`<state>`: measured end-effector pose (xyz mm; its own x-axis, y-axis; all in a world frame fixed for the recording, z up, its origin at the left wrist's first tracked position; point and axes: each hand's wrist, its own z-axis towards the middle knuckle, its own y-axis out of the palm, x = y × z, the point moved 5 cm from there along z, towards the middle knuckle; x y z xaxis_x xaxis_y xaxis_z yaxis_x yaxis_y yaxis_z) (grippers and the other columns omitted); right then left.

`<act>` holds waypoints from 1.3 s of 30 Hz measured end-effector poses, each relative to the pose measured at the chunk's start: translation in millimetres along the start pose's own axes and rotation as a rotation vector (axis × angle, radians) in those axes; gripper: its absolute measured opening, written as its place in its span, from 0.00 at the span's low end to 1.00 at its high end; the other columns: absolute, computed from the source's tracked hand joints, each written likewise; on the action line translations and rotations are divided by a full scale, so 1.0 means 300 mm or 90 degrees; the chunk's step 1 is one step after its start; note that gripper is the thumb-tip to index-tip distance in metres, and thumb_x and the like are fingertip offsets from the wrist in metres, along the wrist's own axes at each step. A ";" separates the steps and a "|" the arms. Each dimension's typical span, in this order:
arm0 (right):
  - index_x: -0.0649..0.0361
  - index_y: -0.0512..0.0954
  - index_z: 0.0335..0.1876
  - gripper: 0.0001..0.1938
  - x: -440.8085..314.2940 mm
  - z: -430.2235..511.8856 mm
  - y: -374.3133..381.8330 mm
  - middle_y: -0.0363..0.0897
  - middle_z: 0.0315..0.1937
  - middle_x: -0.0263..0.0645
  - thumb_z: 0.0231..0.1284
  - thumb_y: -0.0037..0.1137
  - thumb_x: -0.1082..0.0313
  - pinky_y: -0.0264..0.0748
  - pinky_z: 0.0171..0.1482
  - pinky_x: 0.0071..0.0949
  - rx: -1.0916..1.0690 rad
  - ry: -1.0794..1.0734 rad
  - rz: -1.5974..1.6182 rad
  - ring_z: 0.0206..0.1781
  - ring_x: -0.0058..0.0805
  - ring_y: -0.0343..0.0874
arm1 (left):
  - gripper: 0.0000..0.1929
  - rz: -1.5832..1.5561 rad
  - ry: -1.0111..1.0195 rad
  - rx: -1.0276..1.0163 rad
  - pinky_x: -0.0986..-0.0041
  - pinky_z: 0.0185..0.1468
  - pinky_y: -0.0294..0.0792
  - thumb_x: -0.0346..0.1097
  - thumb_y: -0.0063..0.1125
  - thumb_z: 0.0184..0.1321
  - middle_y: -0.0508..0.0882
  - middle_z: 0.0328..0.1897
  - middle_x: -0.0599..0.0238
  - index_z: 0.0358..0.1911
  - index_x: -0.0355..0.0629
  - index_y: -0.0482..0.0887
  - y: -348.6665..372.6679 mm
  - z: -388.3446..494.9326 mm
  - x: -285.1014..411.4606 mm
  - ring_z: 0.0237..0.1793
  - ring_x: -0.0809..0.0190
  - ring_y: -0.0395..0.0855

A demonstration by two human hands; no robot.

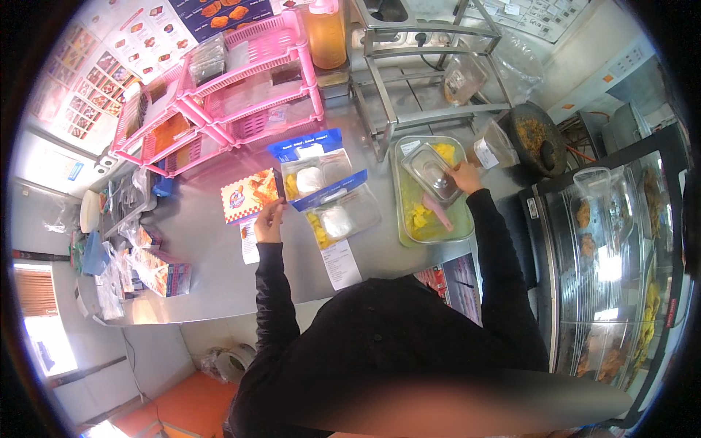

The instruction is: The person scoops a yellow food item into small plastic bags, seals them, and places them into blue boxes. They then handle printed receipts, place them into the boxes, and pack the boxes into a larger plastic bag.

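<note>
My left hand [269,223] has its fingertips pinched at the near right corner of a closed, printed cardboard food box [249,196]. A paper slip [250,243] lies partly under that box. My right hand [466,178] grips the right edge of a small stainless steel lid [435,172]. The lid rests over a clear plastic tub [406,227] holding yellow food [419,215] and a pink utensil [436,212]. Between my hands, two open meal boxes hold white wrapped portions: a far box [335,164] and a near box [358,209], with yellow food at their left ends.
A printed receipt [340,265] lies before the near box. Pink plastic racks [252,87] and a steel frame stand [389,109] are at the back. A stone mortar [534,139] and glass display case [608,263] are right. More printed boxes [164,271] lie left on the steel counter [219,290].
</note>
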<state>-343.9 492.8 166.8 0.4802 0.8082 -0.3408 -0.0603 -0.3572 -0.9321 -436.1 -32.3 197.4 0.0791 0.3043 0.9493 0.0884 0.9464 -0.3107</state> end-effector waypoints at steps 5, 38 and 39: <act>0.66 0.78 0.30 0.18 0.046 -0.006 -0.027 0.79 0.29 0.49 0.51 0.56 0.53 0.71 0.40 0.36 -0.035 -0.063 0.149 0.36 0.43 0.78 | 0.12 -0.067 -0.062 0.020 0.84 0.31 0.65 0.37 0.52 0.60 0.84 0.34 0.70 0.43 0.40 0.81 -0.015 -0.062 -0.035 0.27 0.76 0.73; 0.63 0.71 0.30 0.13 -0.399 -0.183 -0.350 0.73 0.23 0.45 0.35 0.60 0.70 0.70 0.33 0.32 0.005 -0.276 0.167 0.29 0.39 0.75 | 0.32 0.219 -0.269 -0.158 0.61 0.34 0.73 0.45 0.67 0.42 0.81 0.22 0.56 0.48 0.44 0.62 0.250 -0.480 -0.304 0.28 0.50 0.82; 0.62 0.71 0.30 0.13 -0.487 -0.178 -0.451 0.73 0.23 0.43 0.35 0.59 0.72 0.69 0.32 0.29 -0.018 -0.287 0.228 0.28 0.35 0.74 | 0.32 0.203 -0.276 -0.148 0.62 0.34 0.72 0.44 0.68 0.42 0.81 0.22 0.56 0.48 0.45 0.62 0.245 -0.486 -0.290 0.27 0.51 0.81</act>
<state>-359.2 398.0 349.4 0.0130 0.7521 -0.6589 -0.1237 -0.6527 -0.7475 -291.6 -5.0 84.8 -0.2711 0.6333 0.7249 0.3465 0.7668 -0.5403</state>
